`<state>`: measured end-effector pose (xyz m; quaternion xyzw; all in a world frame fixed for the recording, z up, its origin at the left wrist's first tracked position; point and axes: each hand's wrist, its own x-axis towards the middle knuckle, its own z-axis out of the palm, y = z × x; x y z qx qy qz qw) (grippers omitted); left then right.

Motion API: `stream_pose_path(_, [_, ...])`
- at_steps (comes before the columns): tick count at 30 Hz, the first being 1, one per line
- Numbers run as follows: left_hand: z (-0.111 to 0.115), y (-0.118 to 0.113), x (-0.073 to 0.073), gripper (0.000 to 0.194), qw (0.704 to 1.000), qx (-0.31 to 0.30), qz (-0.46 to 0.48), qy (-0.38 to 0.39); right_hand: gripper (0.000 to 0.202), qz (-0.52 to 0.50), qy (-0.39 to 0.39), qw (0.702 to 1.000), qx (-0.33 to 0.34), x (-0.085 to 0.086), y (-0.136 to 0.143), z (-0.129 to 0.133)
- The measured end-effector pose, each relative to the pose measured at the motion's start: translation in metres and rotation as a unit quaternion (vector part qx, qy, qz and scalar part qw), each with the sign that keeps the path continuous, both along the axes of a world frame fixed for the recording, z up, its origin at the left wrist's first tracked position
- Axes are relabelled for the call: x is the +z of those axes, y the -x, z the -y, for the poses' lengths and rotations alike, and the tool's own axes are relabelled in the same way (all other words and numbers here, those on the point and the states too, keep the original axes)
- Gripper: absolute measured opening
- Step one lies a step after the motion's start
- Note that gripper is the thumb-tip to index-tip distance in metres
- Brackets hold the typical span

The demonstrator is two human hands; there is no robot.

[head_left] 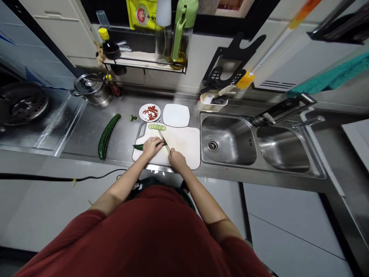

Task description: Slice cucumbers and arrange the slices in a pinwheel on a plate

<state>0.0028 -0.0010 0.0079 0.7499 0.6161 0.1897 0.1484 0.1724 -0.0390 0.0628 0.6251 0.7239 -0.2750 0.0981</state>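
Note:
On the white cutting board (184,138), my left hand (152,147) closes over a piece of cucumber (138,147) whose dark green end sticks out to its left. My right hand (177,159) grips a knife (165,142) by its handle, the blade pointing up and left against the cucumber's cut end. A row of overlapping cucumber slices (157,127) lies along the board's upper edge. Above the board are a white plate with chopped red pieces (149,112) and a bare white plate (176,115).
A whole cucumber (108,136) lies left of the board, and small green cucumber ends (132,117) sit above it. A lidded steel pot (93,90) stands at the back left. Right of the board is a double sink (230,144). A bottle rack (147,63) hangs above.

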Motion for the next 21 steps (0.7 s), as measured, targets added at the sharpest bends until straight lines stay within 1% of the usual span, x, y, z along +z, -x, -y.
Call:
stream_pose_path(5, [0.0,0.0,0.0,0.03,1.0,-0.003,0.004,0.001,0.024,0.008,0.019,1.0,-0.005,0.002,-0.01,0.015])
stream_pose_path(8, [0.0,0.0,0.0,0.029,1.0,0.001,0.001,0.005,0.023,0.011,0.018,1.0,-0.005,0.0,-0.011,0.017])
stream_pose_path(14, [0.0,-0.001,0.0,0.029,1.0,0.002,0.002,0.0,0.024,0.005,0.001,1.0,-0.001,-0.004,-0.003,0.007])
stream_pose_path(21, [-0.001,0.0,0.0,0.029,1.0,0.004,0.008,0.001,0.024,-0.002,0.006,1.0,-0.004,-0.005,0.006,-0.002])
